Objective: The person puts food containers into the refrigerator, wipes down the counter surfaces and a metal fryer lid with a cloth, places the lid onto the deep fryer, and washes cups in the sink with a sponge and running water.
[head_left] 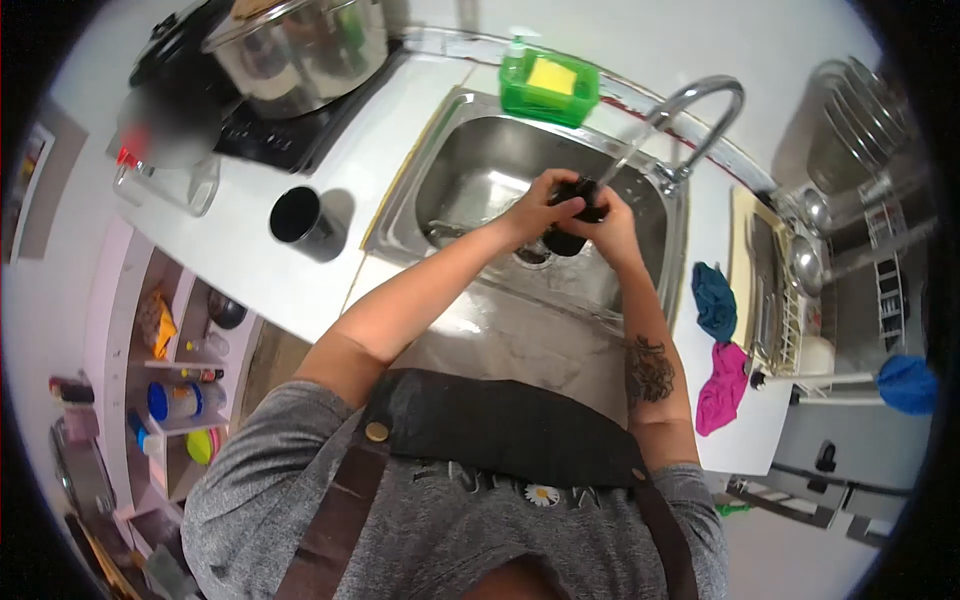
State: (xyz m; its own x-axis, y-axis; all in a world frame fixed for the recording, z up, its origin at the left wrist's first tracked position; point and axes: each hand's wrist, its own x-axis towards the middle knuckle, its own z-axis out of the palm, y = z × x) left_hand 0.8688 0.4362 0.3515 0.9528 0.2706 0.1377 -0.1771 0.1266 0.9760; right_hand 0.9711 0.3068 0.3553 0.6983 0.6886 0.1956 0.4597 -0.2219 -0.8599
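Over the steel sink (465,160), both of my hands are closed around a black rounded object (566,242). Its exact kind is hard to make out, as fingers cover much of it. My left hand (538,210) grips it from the left, and my right hand (614,232) holds its right side. Water from the curved faucet (735,95) runs down onto the object and fingers. A dark tumbler (318,232) stands on the white counter left of the sink.
A green caddy (525,98) with a yellow sponge (552,77) sits behind the sink. At the back left, a large steel pot (300,60) stands on the black stove (270,140). Blue (714,302) and pink cloths (722,390) lie right of the sink, near a dish rack (797,325).
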